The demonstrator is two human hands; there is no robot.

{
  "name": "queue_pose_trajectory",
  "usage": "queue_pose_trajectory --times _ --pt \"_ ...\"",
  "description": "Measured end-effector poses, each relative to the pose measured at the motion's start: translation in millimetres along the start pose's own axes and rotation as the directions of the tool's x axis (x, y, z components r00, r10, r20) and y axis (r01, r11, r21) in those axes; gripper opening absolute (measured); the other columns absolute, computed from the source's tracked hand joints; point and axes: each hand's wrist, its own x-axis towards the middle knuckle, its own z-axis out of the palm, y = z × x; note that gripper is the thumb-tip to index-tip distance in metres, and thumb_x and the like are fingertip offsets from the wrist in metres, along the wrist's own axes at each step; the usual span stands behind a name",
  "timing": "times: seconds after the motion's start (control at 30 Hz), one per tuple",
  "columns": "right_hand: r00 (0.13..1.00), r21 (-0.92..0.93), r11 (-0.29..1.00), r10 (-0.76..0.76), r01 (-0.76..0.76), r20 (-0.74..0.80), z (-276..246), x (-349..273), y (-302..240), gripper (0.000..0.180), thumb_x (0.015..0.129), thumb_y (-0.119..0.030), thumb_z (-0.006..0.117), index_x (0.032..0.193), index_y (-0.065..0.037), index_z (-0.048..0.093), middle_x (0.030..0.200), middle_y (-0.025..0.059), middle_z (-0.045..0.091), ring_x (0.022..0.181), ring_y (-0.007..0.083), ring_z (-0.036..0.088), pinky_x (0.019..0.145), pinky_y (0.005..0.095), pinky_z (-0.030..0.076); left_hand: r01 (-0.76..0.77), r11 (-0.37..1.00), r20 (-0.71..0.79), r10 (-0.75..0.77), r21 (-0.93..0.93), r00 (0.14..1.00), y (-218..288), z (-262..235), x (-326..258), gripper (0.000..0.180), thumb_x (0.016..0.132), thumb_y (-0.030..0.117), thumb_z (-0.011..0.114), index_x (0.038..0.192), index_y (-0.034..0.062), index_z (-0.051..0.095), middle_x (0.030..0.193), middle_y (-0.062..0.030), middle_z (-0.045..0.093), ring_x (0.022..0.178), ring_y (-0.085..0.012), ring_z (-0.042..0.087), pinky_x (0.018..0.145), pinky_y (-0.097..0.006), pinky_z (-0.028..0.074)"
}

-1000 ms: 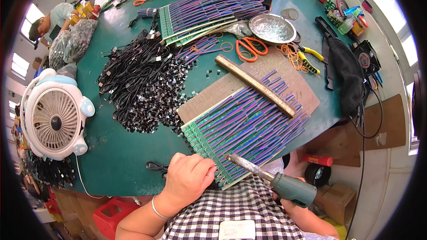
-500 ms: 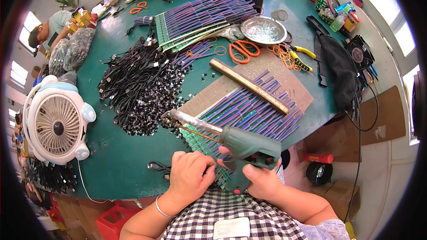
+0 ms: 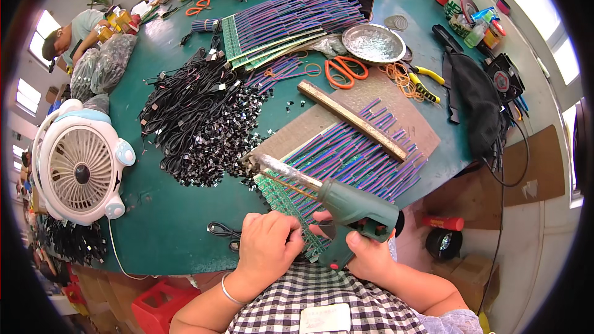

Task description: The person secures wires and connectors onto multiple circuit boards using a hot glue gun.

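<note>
My right hand [image 3: 370, 256] grips the handle of a dark green soldering gun [image 3: 357, 203]. Its metal barrel points to the upper left, with a thin solder wire alongside, and the tip hovers by the corner of the green circuit boards [image 3: 275, 196]. Purple and blue wires [image 3: 337, 148] fan out from these boards across a brown board [image 3: 281, 140]. A wooden bar [image 3: 352, 120] lies across the wires. My left hand [image 3: 267, 241] is curled at the near edge of the circuit boards, left of the gun; whatever its fingers pinch is hidden.
A heap of black cables [image 3: 185, 105] with small connectors lies left of the boards. Beyond are more wired boards [image 3: 291, 18], orange scissors [image 3: 346, 73], a metal dish [image 3: 373, 43] and yellow-handled pliers [image 3: 427, 83]. A white fan [image 3: 80, 167] stands left; a person [image 3: 80, 31] sits far left.
The soldering gun has shifted slightly right, its tip now nearer the circuit boards' corner. My left hand stays at the boards' near edge. The whole view has moved a little.
</note>
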Motion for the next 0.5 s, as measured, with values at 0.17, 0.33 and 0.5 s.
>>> queue_pose_trajectory --times 0.17,0.33,0.5 --pt "0.997 0.175 0.983 -0.062 0.055 0.036 -3.2 1.0 1.5 0.052 0.092 -0.033 0.062 0.128 0.002 0.050 0.125 0.0153 0.057 0.117 0.0265 0.054 0.103 0.0425 0.041 -0.033 0.996 0.023 0.035 -0.078 0.999 0.6 -8.0 -10.7 0.018 0.072 0.004 0.067 0.090 0.0067 0.062 0.078 -0.0046 0.056 0.073 -0.0238 0.057 0.069 -0.037 0.043" --pt "0.998 0.161 0.986 -0.040 0.032 0.044 -8.0 1.3 4.8 0.062 0.089 -0.039 0.064 0.133 0.001 0.044 0.125 0.0161 0.056 0.119 0.0276 0.053 0.106 0.0477 0.038 -0.198 0.980 0.142 0.201 -0.036 0.969 -3.8 -19.8 -6.3 0.024 0.067 -0.001 0.068 0.091 0.0040 0.065 0.077 -0.0074 0.059 0.070 -0.0247 0.060 0.058 -0.036 0.049" --pt "0.999 0.149 0.989 -0.023 0.020 0.025 -6.3 -0.5 2.4 0.071 0.087 -0.042 0.066 0.138 -0.002 0.037 0.124 0.0169 0.055 0.121 0.0290 0.051 0.108 0.0531 0.036 -0.231 0.970 0.075 0.226 0.074 0.971 -8.5 -14.2 -7.8 0.021 0.069 0.005 0.068 0.089 0.0044 0.066 0.072 -0.0054 0.054 0.061 -0.0219 0.058 0.053 -0.032 0.048"
